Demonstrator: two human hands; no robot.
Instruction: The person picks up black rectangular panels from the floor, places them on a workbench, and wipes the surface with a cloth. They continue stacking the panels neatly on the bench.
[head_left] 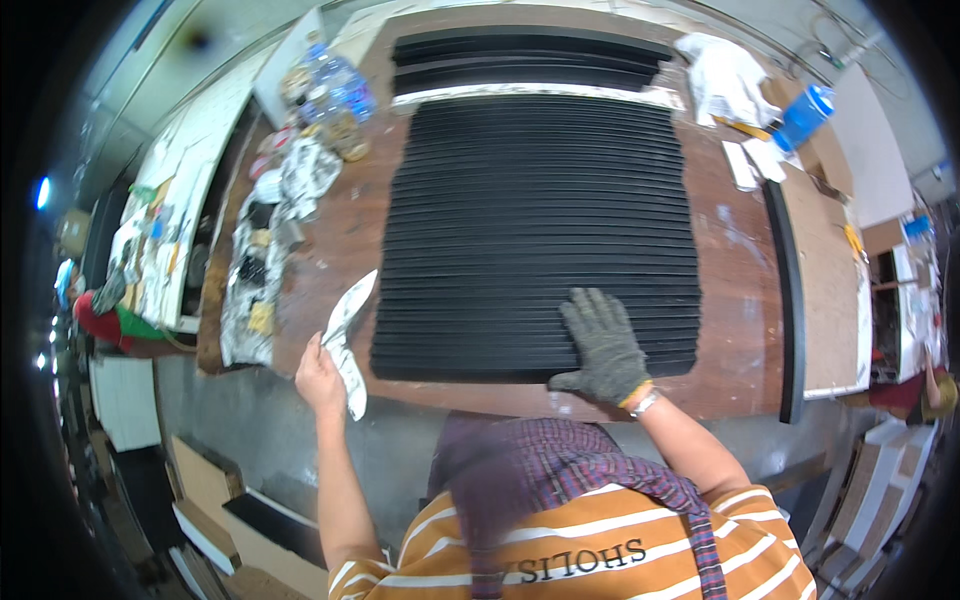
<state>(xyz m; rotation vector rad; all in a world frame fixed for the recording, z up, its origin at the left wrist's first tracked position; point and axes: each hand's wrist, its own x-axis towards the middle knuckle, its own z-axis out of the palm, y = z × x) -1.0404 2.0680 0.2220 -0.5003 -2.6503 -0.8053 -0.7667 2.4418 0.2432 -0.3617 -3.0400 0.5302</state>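
A wide row of long black strips (pixel 540 220) lies side by side across the middle of the brown tabletop. My right hand (pixel 605 350), in a dark grey knit glove, rests flat with fingers spread on the nearest strips, right of their middle. My bare left hand (pixel 322 375) is closed on a white cloth (pixel 348 335) with grey marks, near the table's front edge. The cloth's upper end points toward the strips' left side; its lower end droops beside my hand. More black strips (pixel 530 60) lie at the far edge, behind a narrow white strip (pixel 540 92).
On the left stand plastic bottles (pixel 335 90) and a foil-like covering (pixel 248 300) with small blocks. At the far right are a white cloth bundle (pixel 725 80), a blue bottle (pixel 805 115) and white pieces (pixel 740 165). A long black bar (pixel 788 300) runs along the right edge.
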